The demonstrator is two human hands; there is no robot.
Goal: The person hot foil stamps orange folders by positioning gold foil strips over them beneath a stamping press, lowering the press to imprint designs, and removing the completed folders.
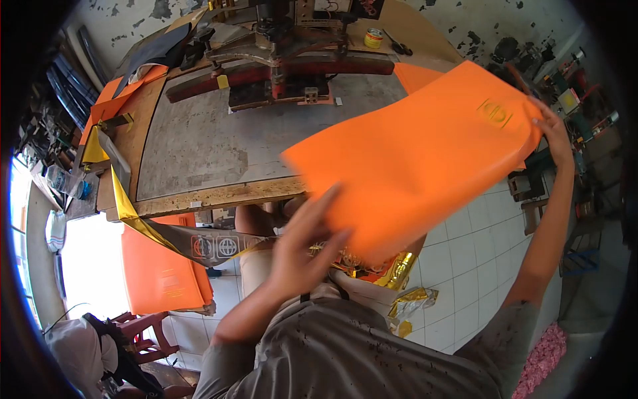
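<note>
A large orange sheet with a small gold emblem near its upper right corner is held up over the front right of the worktable. My right hand grips the sheet's right edge, fingers closed on it. Beside the sheet's lower left edge is my left hand, slightly blurred, its fingers spread; whether it touches the sheet is unclear. Behind the sheet, a press with a red bar stands over the grey table surface. Beneath its head lies a bit of orange.
A gold foil strip hangs off the table's left corner. Orange sheets are stacked at lower left, near a person in white. Foil scraps lie on the tiles. A yellow can and scissors sit at the back.
</note>
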